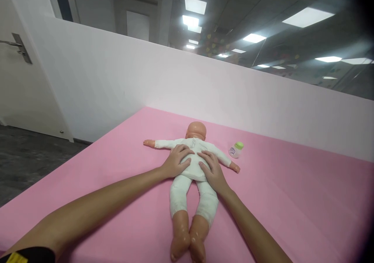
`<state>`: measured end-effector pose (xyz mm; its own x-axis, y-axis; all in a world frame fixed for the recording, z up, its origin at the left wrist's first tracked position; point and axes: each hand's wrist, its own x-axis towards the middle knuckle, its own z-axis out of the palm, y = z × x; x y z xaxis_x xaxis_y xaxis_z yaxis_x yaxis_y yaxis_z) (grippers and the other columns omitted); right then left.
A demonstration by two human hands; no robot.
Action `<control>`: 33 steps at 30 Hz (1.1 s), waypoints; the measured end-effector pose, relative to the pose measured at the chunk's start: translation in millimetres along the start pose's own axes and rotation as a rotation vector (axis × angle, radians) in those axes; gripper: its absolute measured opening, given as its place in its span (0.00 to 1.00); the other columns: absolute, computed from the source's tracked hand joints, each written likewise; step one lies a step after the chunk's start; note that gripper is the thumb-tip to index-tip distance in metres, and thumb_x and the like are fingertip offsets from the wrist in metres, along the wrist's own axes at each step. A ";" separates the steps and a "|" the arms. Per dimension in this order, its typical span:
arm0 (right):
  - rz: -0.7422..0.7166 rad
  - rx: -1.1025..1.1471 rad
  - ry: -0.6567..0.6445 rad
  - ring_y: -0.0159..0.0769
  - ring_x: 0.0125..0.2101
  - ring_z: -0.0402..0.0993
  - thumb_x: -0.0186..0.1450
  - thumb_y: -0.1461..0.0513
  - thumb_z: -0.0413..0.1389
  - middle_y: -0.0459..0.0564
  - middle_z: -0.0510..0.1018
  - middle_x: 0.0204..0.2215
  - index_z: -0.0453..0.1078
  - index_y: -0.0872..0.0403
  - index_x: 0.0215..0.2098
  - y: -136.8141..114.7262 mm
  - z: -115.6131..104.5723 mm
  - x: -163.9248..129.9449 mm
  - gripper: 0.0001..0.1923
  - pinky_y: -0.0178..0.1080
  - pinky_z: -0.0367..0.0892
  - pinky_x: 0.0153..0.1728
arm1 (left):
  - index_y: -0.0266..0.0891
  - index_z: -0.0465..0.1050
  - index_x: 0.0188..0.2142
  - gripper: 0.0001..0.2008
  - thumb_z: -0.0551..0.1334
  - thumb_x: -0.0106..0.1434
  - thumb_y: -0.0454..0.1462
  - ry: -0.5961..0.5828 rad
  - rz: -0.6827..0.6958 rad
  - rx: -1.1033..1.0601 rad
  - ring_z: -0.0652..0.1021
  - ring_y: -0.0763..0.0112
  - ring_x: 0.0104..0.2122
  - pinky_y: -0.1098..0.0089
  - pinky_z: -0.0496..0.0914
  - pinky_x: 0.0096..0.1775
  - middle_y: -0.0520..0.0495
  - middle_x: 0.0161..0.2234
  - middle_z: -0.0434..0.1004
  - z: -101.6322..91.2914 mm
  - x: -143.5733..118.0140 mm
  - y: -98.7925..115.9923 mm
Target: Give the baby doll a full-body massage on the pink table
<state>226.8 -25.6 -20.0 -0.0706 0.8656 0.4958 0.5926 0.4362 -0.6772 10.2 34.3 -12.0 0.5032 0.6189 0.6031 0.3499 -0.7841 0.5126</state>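
Observation:
A baby doll [191, 171] with a white cloth body lies face down on a pink padded surface [122, 212], head away from me and both arms spread out. My left hand [177, 161] rests on the left side of its back, fingers spread and pointing inward. On the right side of the back lies my right hand [214, 172], its fingers also apart. Both hands touch the cloth and hold nothing. To the right of the doll, beyond its right-side arm, is a small clear bottle [236, 150] with a green cap and a printed label.
A white wall [181, 83] borders the pink surface at the back, with a glass pane above it reflecting ceiling lights. At the far left stands a door with a metal handle [22, 48], above a dark floor [26, 157].

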 end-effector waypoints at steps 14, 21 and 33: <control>-0.028 0.009 0.011 0.47 0.66 0.60 0.72 0.54 0.53 0.50 0.68 0.63 0.71 0.42 0.59 5.6 5.3 2.7 0.19 0.58 0.55 0.68 | 0.49 0.74 0.57 0.18 0.56 0.71 0.38 0.014 0.039 0.002 0.69 0.56 0.60 0.49 0.62 0.64 0.44 0.58 0.71 -0.7 -1.2 -3.4; -0.014 0.011 0.019 0.47 0.63 0.63 0.71 0.56 0.53 0.52 0.69 0.60 0.72 0.44 0.58 2.8 7.0 5.0 0.18 0.55 0.59 0.67 | 0.48 0.74 0.56 0.17 0.56 0.71 0.39 -0.001 0.013 -0.017 0.70 0.56 0.54 0.50 0.65 0.60 0.43 0.52 0.71 -3.6 -0.8 -6.5; -0.008 0.038 0.008 0.47 0.64 0.62 0.71 0.57 0.53 0.52 0.68 0.60 0.72 0.44 0.58 2.4 7.3 5.5 0.18 0.56 0.56 0.67 | 0.48 0.73 0.57 0.18 0.56 0.70 0.38 -0.009 0.005 -0.019 0.70 0.57 0.55 0.52 0.64 0.60 0.44 0.53 0.71 -5.1 -0.2 -4.6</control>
<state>222.0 -18.0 -22.9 -0.0687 0.8602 0.5054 0.5614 0.4521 -0.6931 4.5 38.1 -11.3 0.5119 0.6148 0.6000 0.3329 -0.7858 0.5212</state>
